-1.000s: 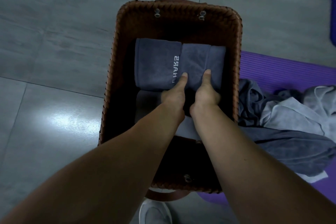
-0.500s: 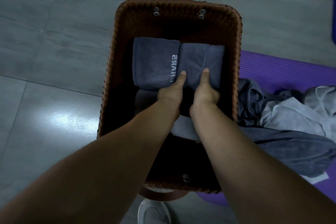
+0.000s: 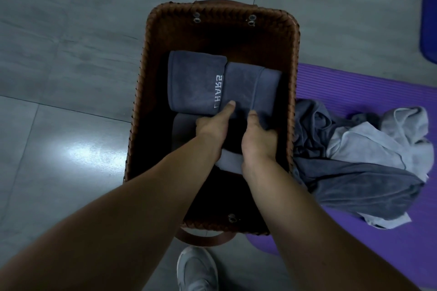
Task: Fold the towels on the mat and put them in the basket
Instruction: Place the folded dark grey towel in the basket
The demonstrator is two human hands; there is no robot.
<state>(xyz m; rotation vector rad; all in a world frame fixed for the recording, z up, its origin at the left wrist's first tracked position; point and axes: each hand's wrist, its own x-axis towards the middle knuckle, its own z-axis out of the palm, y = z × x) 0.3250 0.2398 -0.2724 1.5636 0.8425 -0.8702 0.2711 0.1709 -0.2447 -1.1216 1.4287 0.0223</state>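
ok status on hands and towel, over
Left hand and right hand pinch the folded dark grey towel, inside woven brown basket. Heap of crumpled grey towels on purple mat. Nothing blocking.

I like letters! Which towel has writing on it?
The dark blue folded towel in the basket, at its far end. The crumpled towels on the mat show none.

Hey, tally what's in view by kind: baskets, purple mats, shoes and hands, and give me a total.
Baskets: 1
Purple mats: 1
Shoes: 1
Hands: 2, left hand and right hand, both gripping the blue towel
Total: 5
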